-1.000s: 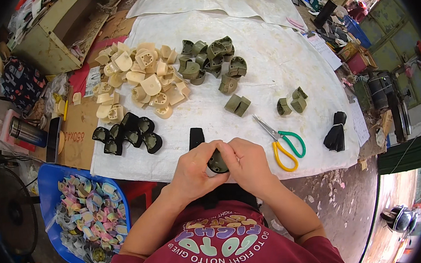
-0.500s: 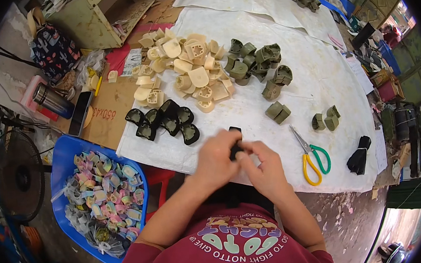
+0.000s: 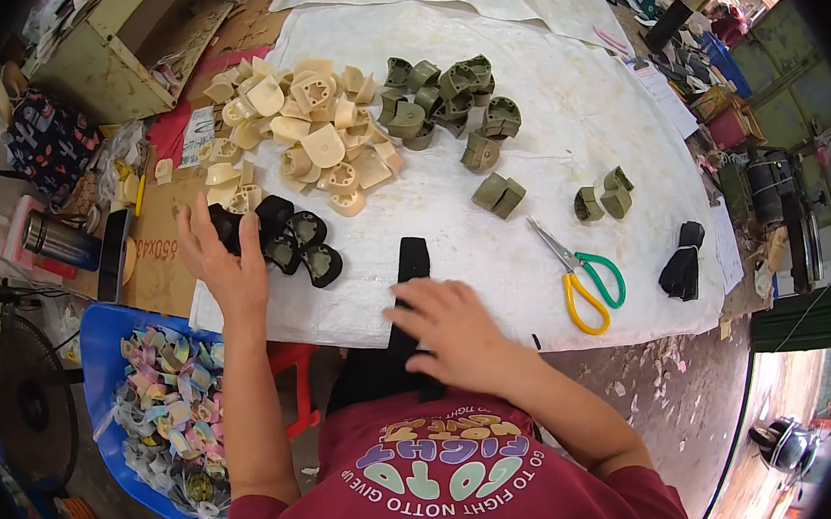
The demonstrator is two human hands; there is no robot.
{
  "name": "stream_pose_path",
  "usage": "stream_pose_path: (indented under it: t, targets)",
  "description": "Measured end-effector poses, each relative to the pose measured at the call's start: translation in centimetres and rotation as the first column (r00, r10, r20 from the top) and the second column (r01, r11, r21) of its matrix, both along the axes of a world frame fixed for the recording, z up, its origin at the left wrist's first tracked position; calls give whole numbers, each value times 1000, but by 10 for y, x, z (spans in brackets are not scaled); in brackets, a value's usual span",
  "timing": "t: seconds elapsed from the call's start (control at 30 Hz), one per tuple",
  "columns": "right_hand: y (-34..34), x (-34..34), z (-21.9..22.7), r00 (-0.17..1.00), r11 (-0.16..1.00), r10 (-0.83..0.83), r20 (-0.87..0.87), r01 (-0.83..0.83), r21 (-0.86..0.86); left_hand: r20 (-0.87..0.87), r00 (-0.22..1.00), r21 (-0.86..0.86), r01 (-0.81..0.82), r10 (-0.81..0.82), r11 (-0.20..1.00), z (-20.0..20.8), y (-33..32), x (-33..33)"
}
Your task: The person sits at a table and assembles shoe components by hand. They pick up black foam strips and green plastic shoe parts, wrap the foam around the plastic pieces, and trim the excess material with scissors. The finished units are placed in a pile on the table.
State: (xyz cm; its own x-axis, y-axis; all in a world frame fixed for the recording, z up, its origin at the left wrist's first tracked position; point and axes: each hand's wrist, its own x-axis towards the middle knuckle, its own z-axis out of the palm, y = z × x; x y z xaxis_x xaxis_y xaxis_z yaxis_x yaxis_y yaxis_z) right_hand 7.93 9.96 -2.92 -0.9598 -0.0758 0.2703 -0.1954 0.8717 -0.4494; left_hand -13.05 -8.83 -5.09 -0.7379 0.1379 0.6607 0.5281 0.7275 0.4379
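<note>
At the tabletop's near-left edge, the left hand [image 3: 223, 261] is reaching, grip spread wide, onto the black moulded pieces [image 3: 285, 241]; the right hand [image 3: 451, 330] is pressing flat on a black strap [image 3: 409, 270]. Cream pieces [image 3: 301, 136], green pieces [image 3: 446, 94] are lying sorted beyond.

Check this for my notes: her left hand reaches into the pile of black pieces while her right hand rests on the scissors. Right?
Not quite. In the head view the right hand rests on the black strap, not the scissors, which lie untouched beside it. The left hand is indeed at the black pieces.
</note>
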Motion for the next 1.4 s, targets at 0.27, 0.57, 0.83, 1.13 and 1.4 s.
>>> stream_pose_path:
  t: [0.27,0.57,0.83,1.13,1.4]
  targets:
    - [8,-1,-19,918,632,-380,115,349,-692,39,855,280,487,-517,827,21,26,88]
    - [24,-5,36,930,-9,-282,234,242,-970,287,434,761,439,-854,478,37,95,142]
    - [37,1,39,914,107,-227,336,366,-924,279,506,566,600,-817,565,48,98,141]
    - [35,4,52,884,172,-227,408,449,-877,237,563,477,642,-792,600,45,97,141]
    - [42,1,40,892,128,-112,438,450,-884,281,521,504,635,-806,585,40,89,139]
